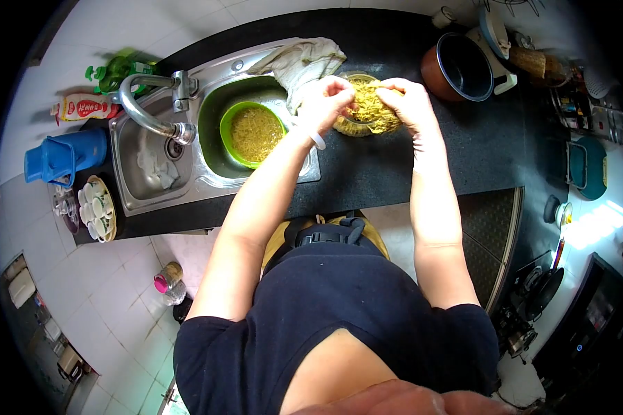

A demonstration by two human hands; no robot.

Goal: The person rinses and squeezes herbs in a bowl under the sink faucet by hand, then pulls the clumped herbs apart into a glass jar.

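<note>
Over a glass bowl [354, 127] on the black counter, my right hand [408, 104] grips a clump of yellow-green shredded food [374, 109]. My left hand [325, 102] is beside the clump at the bowl's left, its thumb and fingers pinched together; what they hold, if anything, is too small to tell. The clump hides much of the bowl. To the left, a bright green bowl [226, 131] with yellowish bits in liquid sits inside a larger green basin [211, 114] in the sink.
A crumpled cloth [304, 63] lies at the sink's back right corner. The faucet [145, 124] arches over the left sink basin [135, 183]. A brown pot [439, 72] stands right of my hands. Cups on a tray [97, 211] and a blue container [66, 155] are far left.
</note>
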